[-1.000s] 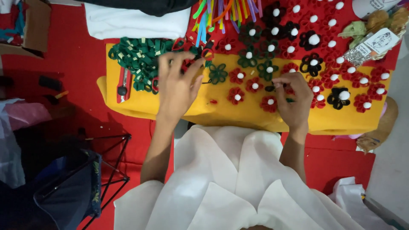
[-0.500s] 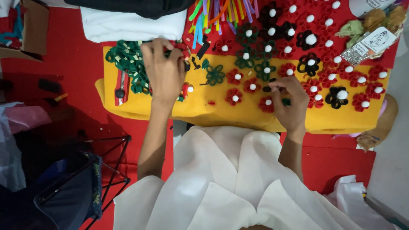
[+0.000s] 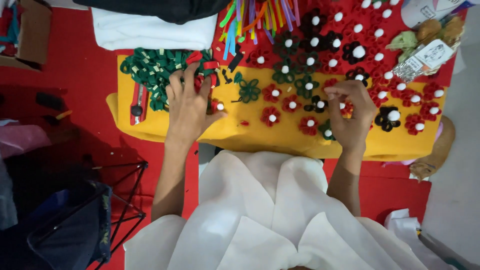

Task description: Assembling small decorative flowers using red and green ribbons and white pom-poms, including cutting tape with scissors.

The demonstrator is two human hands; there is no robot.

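My left hand lies flat with fingers spread on a pile of green loops and a few red loops at the left end of a yellow felt board. A small red flower with a white ball sits by its thumb. My right hand is curled over the board's middle right, its fingertips pinched on a dark felt flower. Rows of red, black and green flowers with white centres cover the board and the red cloth beyond.
A red cutter lies left of the green pile. Coloured strips, a folded white cloth and a basket of packets sit at the far side. A cardboard box is far left, a black wire stand near left.
My left hand went from the board's middle out to the green pile on the left, then drew back a little. My right hand stayed pinched in the same place.
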